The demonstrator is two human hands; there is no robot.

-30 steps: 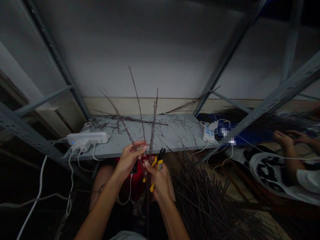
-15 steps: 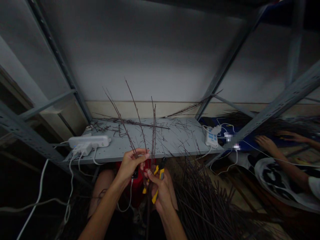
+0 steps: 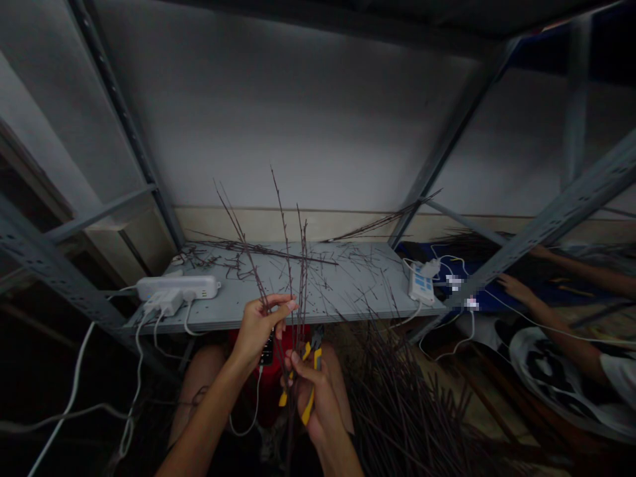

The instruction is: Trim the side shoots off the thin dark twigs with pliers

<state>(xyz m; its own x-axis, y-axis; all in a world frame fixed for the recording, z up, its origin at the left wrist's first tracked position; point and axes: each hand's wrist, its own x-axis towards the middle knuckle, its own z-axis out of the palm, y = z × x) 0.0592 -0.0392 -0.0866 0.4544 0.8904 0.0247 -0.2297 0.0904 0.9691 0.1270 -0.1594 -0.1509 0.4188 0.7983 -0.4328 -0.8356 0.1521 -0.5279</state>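
Thin dark twigs (image 3: pixel 287 258) rise fanned out from between my hands, over the shelf's front edge. My left hand (image 3: pixel 257 329) pinches some of them, thumb against fingertips, while other twigs pass under its fingers. Lower and to the right, my right hand (image 3: pixel 318 389) grips the lower part of the twigs between thumb and fingers. That same hand also carries yellow-handled pliers (image 3: pixel 318 359), their dark jaws pointing up. The fingers partly hide the plier handles and the twig stems.
A grey metal shelf (image 3: pixel 238 308) bears scattered twig bits, longer twigs (image 3: pixel 278 250) and a white power strip (image 3: pixel 179 287). Another power strip (image 3: pixel 421 283) stands at its right end. A big twig heap (image 3: pixel 407 397) lies right of my legs. A co-worker's hand (image 3: pixel 517 291) is farther right.
The view has shifted slightly. The twig tips have swung a little to the right and closer together. Both my hands keep their hold. The co-worker's hands have moved left.
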